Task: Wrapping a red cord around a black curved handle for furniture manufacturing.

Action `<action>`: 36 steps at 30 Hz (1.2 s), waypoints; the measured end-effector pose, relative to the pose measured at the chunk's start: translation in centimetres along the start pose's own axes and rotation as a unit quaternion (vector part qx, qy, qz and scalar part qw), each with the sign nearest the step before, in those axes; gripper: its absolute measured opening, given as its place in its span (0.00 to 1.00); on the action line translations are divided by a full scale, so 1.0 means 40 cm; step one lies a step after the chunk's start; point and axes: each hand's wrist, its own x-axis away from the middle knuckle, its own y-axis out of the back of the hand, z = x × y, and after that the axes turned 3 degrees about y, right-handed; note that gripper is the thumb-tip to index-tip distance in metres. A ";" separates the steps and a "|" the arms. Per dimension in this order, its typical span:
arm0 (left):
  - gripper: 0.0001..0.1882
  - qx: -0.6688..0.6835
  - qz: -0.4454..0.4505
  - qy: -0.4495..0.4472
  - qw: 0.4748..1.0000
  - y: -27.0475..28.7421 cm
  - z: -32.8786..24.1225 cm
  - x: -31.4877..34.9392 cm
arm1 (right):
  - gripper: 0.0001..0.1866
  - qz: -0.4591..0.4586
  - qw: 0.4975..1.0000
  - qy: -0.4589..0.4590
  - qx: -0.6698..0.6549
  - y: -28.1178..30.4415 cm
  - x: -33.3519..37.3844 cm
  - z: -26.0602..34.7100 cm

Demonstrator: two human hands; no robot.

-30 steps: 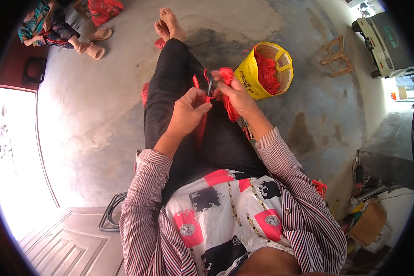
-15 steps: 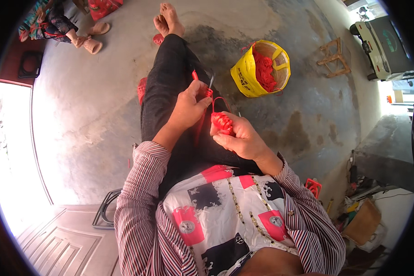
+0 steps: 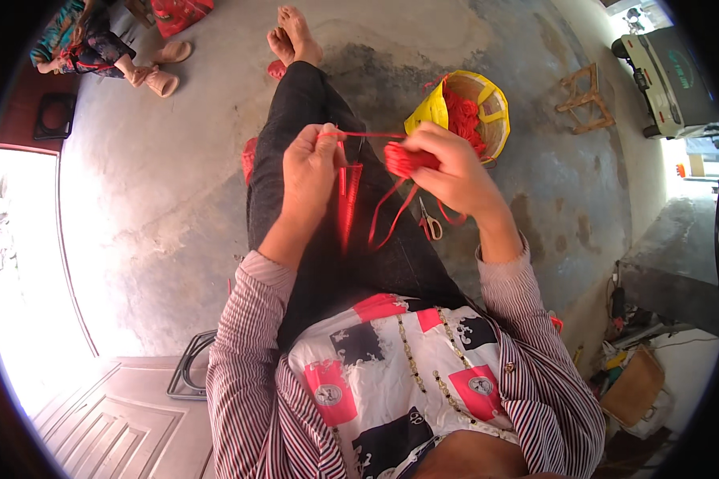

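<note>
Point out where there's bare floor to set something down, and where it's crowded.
Left of the dark trousers, floor lies bare toward the bright doorway; another patch lies between the right forearm and wooden frame. It is crowded around the left hand and right hand, with red cord between them, and beside the scissors and yellow bag.

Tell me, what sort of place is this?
Probably a garage or ground-floor room of a home: a stained, bare floor, what looks like a small vehicle by the wall, and a yellow bag of red cord on the floor.
</note>
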 end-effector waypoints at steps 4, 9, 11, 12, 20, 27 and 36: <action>0.14 -0.137 -0.006 0.146 0.980 -0.010 0.026 -0.055 | 0.13 0.009 0.988 0.005 0.153 -0.130 -0.057 -0.150; 0.16 -0.350 -0.122 -0.186 0.910 0.004 0.030 -0.040 | 0.15 -0.058 0.997 -0.039 -0.036 -0.174 -0.046 -0.115; 0.15 -0.222 -0.072 -0.140 0.962 -0.007 -0.023 0.020 | 0.15 -0.097 0.992 -0.035 -0.079 -0.154 -0.015 -0.072; 0.17 -0.156 -0.022 -0.123 0.980 -0.021 -0.028 0.046 | 0.15 -0.114 0.992 0.036 -0.045 -0.143 -0.004 -0.036; 0.12 0.081 0.057 0.094 0.991 -0.032 -0.040 0.026 | 0.17 -0.225 0.800 -0.002 -0.556 0.079 0.245 -0.013; 0.09 0.050 0.039 0.101 0.993 -0.018 -0.009 -0.007 | 0.11 -0.379 0.708 -0.003 -0.596 0.302 0.503 -0.217; 0.07 -0.032 0.050 0.072 0.996 -0.030 -0.007 -0.002 | 0.05 -0.202 0.839 -0.226 -0.452 -0.115 0.078 -0.113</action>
